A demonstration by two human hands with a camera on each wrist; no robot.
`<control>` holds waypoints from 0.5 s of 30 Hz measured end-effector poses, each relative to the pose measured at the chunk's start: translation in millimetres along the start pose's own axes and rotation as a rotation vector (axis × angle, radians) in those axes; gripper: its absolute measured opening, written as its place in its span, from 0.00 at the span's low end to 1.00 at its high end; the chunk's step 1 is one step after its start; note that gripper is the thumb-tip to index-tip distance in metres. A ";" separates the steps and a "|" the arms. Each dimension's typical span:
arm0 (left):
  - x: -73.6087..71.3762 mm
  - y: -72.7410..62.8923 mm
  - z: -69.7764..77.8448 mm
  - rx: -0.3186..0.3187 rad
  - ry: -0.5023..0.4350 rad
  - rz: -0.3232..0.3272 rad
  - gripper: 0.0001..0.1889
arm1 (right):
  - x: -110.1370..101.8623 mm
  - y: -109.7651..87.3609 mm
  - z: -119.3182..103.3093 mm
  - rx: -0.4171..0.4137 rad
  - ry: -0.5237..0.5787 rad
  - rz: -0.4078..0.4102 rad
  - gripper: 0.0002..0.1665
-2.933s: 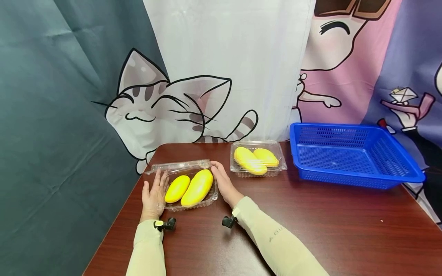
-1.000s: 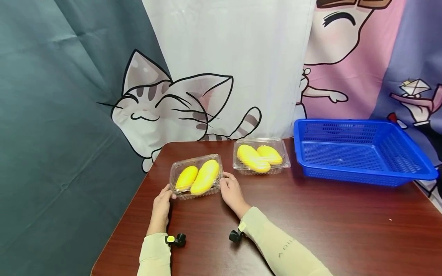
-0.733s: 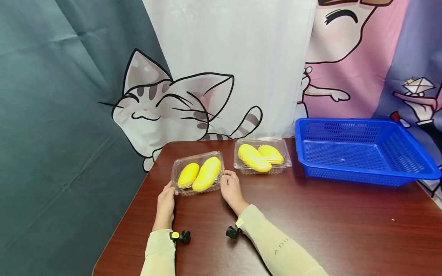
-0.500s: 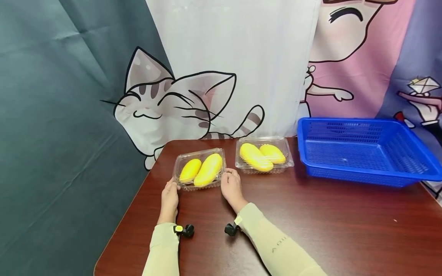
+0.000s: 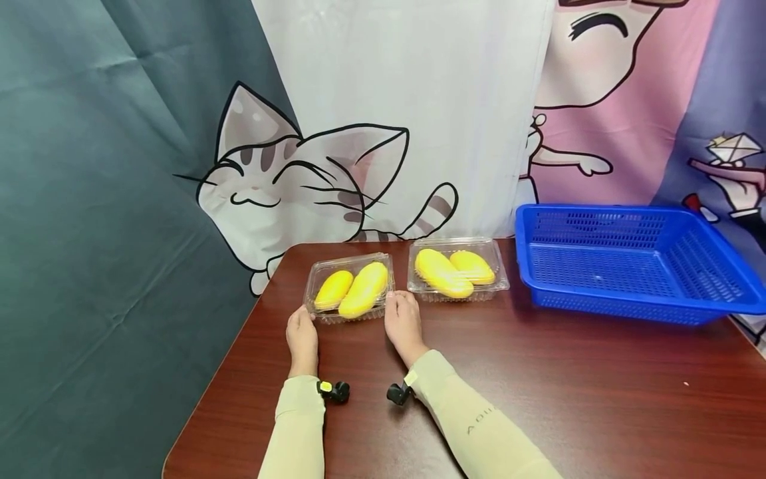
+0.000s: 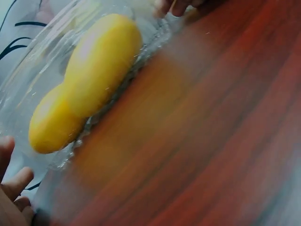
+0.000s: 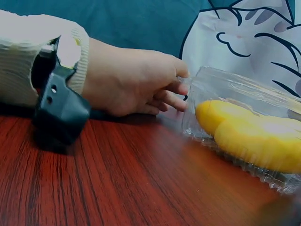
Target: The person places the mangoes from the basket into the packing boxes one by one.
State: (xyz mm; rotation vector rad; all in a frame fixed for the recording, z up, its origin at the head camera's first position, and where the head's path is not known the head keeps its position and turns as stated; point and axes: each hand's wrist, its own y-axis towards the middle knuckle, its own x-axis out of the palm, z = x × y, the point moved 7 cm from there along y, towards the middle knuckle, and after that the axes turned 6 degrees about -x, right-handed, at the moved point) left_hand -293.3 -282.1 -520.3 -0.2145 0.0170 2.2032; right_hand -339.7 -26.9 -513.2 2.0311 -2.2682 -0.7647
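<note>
A clear plastic clamshell box (image 5: 326, 266) with its lid down holds two yellow mangoes, a smaller mango (image 5: 333, 290) and a larger mango (image 5: 364, 290). At its near-left corner is my left hand (image 5: 302, 339), fingertips against or very close to the plastic. In the right wrist view the left hand (image 7: 136, 80) has loosely bent fingers beside the box's end wall. My right hand (image 5: 405, 326) touches the near-right corner; only its fingertips (image 6: 178, 6) show in the left wrist view. Neither hand wraps around the box.
A second clamshell box (image 5: 497, 256) with two mangoes stands just right of the first, near the back edge. Farther right is a blue plastic basket (image 5: 604, 303). Everything rests on a reddish-brown table (image 5: 538, 399), with a printed curtain (image 5: 467, 100) behind it.
The lid, raised at first, has come down over the mangoes. The box has slid back and rightward, closer to the second box. Both hands have moved from its sides to its near corners.
</note>
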 end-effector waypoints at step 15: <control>-1.4 -17.1 16.2 0.329 0.125 0.184 0.31 | -0.8 -19.5 -5.2 -0.073 -0.153 -0.117 0.19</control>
